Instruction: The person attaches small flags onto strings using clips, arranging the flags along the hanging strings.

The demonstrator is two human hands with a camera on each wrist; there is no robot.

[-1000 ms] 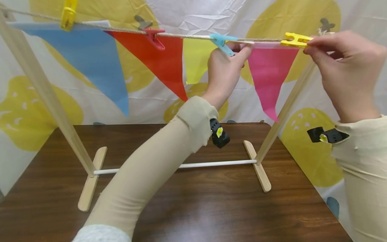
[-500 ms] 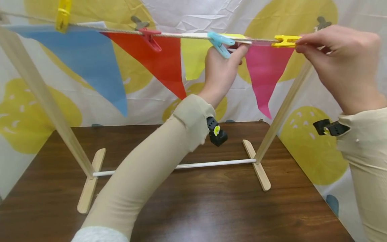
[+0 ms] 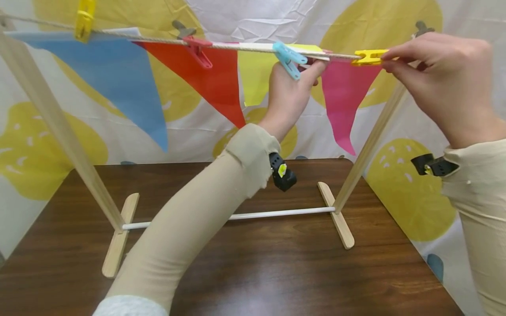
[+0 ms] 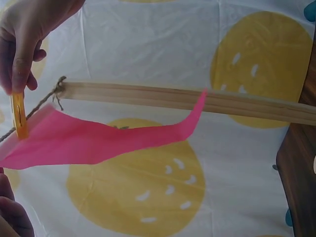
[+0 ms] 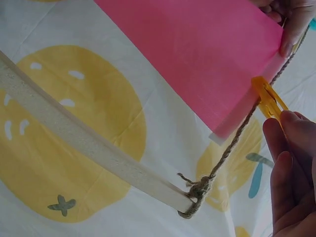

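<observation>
A pink pennant (image 3: 344,96) hangs at the right end of a twine rope (image 5: 224,155). My left hand (image 3: 290,90) pinches its upper left corner against the rope; part of those fingers is hidden behind a light blue clothespin (image 3: 290,59). Between thumb and fingers, my right hand (image 3: 450,83) squeezes a yellow clothespin (image 3: 369,57). In the right wrist view this clothespin (image 5: 269,96) reaches across the rope onto the pennant's white top band (image 5: 247,106). From the left wrist, the right hand (image 4: 24,44) appears above the clothespin (image 4: 19,116).
Blue (image 3: 114,83), red (image 3: 209,74) and yellow (image 3: 253,77) pennants hang leftward, with yellow (image 3: 84,22) and red (image 3: 197,52) clothespins. Wooden posts (image 3: 65,136) joined by a white rod (image 3: 284,214) stand on a brown table (image 3: 257,267). A lemon-print cloth (image 3: 189,140) hangs behind.
My right hand has moved left along the rope with the yellow clothespin, bringing it farther in over the pink pennant's top edge. The left hand keeps nearly the same place and hold.
</observation>
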